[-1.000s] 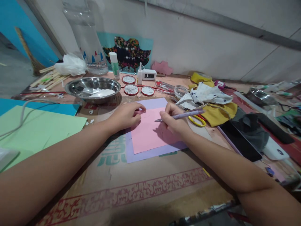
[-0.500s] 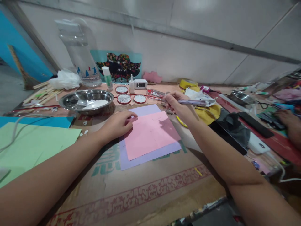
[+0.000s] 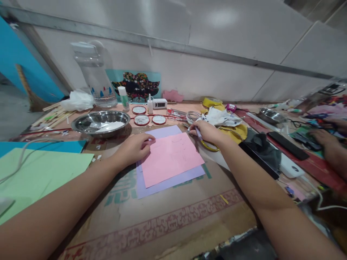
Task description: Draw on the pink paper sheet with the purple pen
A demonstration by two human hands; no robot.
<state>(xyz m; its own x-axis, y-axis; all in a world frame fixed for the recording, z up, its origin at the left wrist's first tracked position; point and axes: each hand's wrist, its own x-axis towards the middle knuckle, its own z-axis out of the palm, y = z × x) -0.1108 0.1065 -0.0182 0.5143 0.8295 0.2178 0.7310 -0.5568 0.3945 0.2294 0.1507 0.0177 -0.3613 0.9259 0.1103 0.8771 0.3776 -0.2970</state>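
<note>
My left hand lies at the left edge of a pink sheet of paper, fingers loosely bent and thumb apart, gripping nothing. Faint drawn lines show on the pink sheet, which rests skewed on a larger purple sheet. Past its upper right corner, my right hand is lowered to the table with a purple pen between its fingers. Right beside that hand is a pair of scissors with yellow handles. My fingertips cover part of the scissors, so I cannot tell whether they touch them.
Behind the paper stand a steel bowl, a water jug, a glue stick and red-rimmed lids. Green paper lies left. At right are a yellow cloth, a black phone and another person's hand.
My right hand has come down toward the yellow-handled scissors, and the pen in it has swung from lying sideways to pointing more toward me. My left hand stays on the paper; the view has tilted slightly.
</note>
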